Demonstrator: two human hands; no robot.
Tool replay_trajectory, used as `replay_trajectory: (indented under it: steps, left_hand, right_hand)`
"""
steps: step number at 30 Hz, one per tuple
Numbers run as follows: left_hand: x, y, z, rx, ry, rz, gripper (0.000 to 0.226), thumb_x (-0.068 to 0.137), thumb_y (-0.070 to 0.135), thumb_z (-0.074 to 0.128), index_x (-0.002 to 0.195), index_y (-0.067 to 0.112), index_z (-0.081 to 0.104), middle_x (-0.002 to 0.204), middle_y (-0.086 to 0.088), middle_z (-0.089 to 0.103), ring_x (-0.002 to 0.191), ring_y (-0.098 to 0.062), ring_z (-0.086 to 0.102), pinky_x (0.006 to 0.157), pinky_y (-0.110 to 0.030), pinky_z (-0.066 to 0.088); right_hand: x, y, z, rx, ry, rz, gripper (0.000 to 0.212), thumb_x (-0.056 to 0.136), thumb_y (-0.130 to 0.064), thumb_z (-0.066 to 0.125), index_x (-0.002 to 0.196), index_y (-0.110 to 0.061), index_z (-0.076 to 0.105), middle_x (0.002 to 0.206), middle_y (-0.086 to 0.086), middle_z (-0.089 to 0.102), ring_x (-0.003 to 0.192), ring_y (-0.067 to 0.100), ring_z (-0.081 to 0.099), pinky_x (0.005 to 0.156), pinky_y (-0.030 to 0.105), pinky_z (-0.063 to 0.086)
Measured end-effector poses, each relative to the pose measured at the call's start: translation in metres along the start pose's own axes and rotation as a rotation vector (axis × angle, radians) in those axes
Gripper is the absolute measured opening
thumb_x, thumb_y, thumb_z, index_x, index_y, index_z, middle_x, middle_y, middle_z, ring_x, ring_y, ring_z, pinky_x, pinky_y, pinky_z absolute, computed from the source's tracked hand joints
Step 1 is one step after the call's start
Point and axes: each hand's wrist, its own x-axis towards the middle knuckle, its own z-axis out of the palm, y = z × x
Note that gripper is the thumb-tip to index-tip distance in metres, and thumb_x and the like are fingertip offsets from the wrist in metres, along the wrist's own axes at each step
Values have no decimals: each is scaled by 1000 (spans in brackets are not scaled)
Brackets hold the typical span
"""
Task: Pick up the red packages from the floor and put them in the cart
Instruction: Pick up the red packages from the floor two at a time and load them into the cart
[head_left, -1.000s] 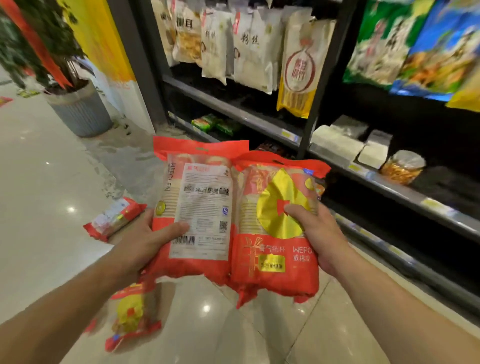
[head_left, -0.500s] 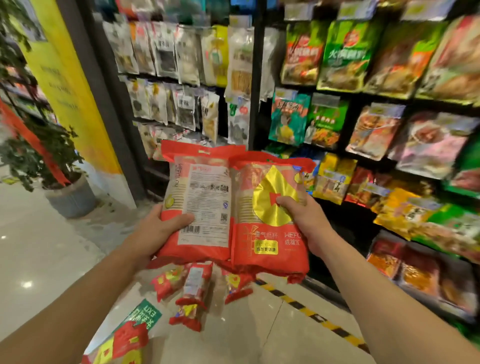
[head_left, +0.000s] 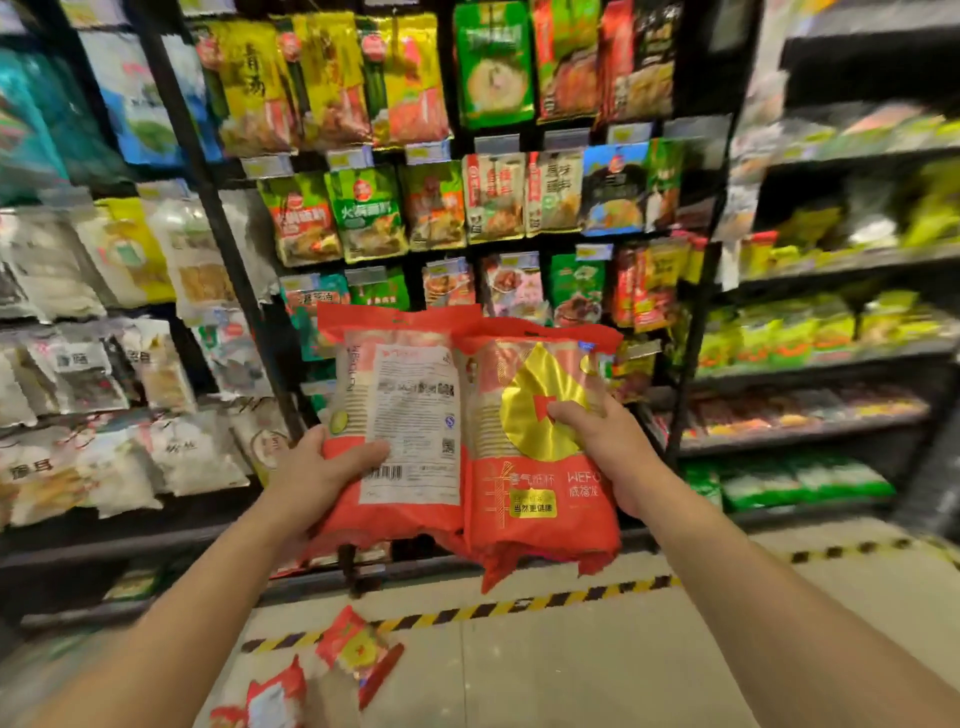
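Two red packages held up side by side in front of the shelving (head_left: 218, 270), well above the floor (head_left: 597, 670). Gripped in the left hand (head_left: 322, 475): the left red package (head_left: 410, 410), back side toward the camera, thumb pressed across the white printed label beside the barcode, fingers hidden behind it. Gripped in the right hand (head_left: 605, 447): the right red package (head_left: 535, 499), front side showing a gold emblem, thumb lying on the gold, fingers wrapped round the right edge and out of sight. Both upright, touching along their inner edges, the right one slightly overlapping the left. Down on the floor, close to its edge along the shelving base, a third red package (head_left: 358, 649) lying flat just this side of the striped tape (head_left: 519, 607), yellow and black. Lower and further left, a fourth red package (head_left: 275, 696), blurred and partly cut off by the bottom of the view. On the shelving behind, rows of green, yellow, red and white food bags, smeared by motion toward both sides.
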Motion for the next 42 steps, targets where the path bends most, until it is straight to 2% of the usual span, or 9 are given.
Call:
replay_trajectory:
  steps: [7, 12, 17, 20, 25, 30, 34, 36, 42]
  left_hand:
    - [2, -1, 156, 2, -316, -4, 62, 76, 29, 93, 129, 21, 64, 113, -14, 84, 97, -40, 83, 76, -46, 64]
    - [-16, -5, 281, -4, -586, -35, 83, 58, 36, 100, 130, 18, 62, 119, -18, 83, 99, -40, 83, 82, -51, 66]
    - [-56, -16, 421, 62, -816, -73, 118, 27, 48, 112, 130, 18, 62, 109, -13, 85, 94, -38, 84, 71, -46, 70]
    - [-89, -32, 508, 76, -917, -79, 87, 51, 34, 107, 125, 24, 63, 106, -11, 86, 89, -37, 84, 71, -45, 69]
    - [-152, -64, 641, 175, -1062, -77, 42, 90, 14, 87, 125, 13, 64, 106, -16, 85, 85, -37, 83, 70, -48, 68]
    - [-218, -96, 747, 279, -1281, -119, 100, 54, 46, 108, 137, 16, 61, 117, -14, 84, 103, -40, 83, 96, -62, 64]
    - [-271, -122, 808, 399, -1412, -100, 55, 85, 26, 94, 128, 18, 61, 110, -11, 84, 86, -27, 85, 70, -42, 69]
    - [-289, -139, 832, 461, -1490, -121, 55, 89, 23, 90, 135, 18, 62, 114, -11, 84, 93, -30, 85, 77, -46, 69]
    - [-310, -188, 884, 564, -1636, -151, 93, 66, 47, 103, 146, 22, 62, 120, -7, 84, 102, -32, 84, 98, -57, 65]
  right_hand:
    - [-93, 6, -148, 14, 352, -9, 31, 93, -27, 82, 122, -24, 72, 106, 11, 82, 94, 34, 80, 91, 56, 64]
    - [-170, 21, -253, 47, 585, 8, 34, 92, -28, 83, 123, -22, 70, 107, 12, 83, 96, 37, 80, 94, 63, 62]
    - [-263, 47, -353, 90, 818, 22, 45, 93, -32, 82, 135, -27, 66, 111, 8, 83, 95, 32, 81, 89, 53, 65]
    - [-321, 61, -413, 100, 962, 41, 55, 90, -36, 84, 141, -29, 64, 110, 6, 83, 96, 31, 81, 83, 47, 66]
    - [-413, 85, -511, 140, 1156, 93, 83, 62, -62, 94, 137, -46, 62, 117, 4, 81, 102, 36, 79, 92, 62, 63]
    - [-508, 106, -564, 203, 1325, 94, 60, 85, -34, 85, 141, -36, 63, 112, 8, 82, 92, 33, 81, 85, 59, 66]
    - [-569, 135, -593, 269, 1466, 141, 54, 83, -30, 87, 133, -27, 64, 106, 11, 83, 92, 36, 81, 87, 65, 63]
    - [-586, 149, -600, 275, 1520, 175, 48, 86, -30, 86, 128, -21, 64, 104, 12, 82, 89, 36, 81, 83, 60, 66]
    - [-608, 205, -611, 366, 1613, 229, 92, 74, -41, 88, 153, -58, 44, 115, 8, 81, 92, 35, 82, 79, 56, 67]
